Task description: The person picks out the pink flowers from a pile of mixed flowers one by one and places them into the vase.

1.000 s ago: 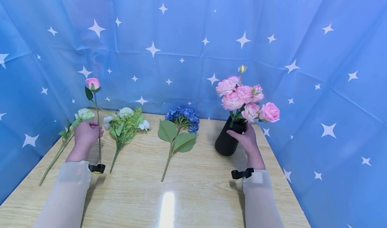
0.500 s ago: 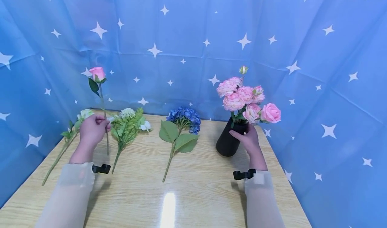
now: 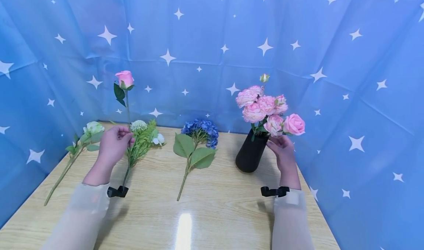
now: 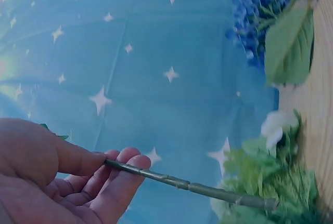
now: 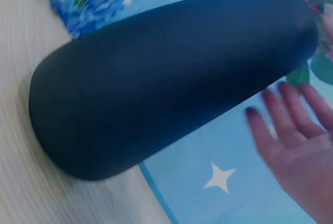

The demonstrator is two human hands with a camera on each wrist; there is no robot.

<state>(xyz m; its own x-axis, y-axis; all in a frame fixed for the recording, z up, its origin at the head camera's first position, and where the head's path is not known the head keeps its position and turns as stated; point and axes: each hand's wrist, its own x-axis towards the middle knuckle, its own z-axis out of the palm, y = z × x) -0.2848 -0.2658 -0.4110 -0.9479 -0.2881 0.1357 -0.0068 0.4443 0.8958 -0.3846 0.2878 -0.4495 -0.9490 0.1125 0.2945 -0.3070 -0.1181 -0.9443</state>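
My left hand (image 3: 114, 145) holds up a pink rose (image 3: 124, 80) with its bloom at the top. In the left wrist view, thumb and fingers pinch the rose's thin green stem (image 4: 208, 190), whose cut end points down toward the table. A black vase (image 3: 248, 154) stands at the right with several pink flowers (image 3: 261, 106) in it. Beside the vase's right side is my right hand (image 3: 285, 152), its fingers loosely spread near the rim. The right wrist view shows these fingers (image 5: 283, 112) slightly apart from the vase wall.
On the wooden table (image 3: 218, 213) lie a white-green flower stem (image 3: 66, 166) at the far left, a leafy bunch with white blooms (image 3: 142, 145), and a blue hydrangea (image 3: 200, 130) in the middle. A blue star-patterned curtain (image 3: 198, 32) surrounds the table's back and sides.
My left hand has lifted the rose and moved right, now in front of the leafy bunch. My right hand has let go of the vase and shifted slightly to the right.
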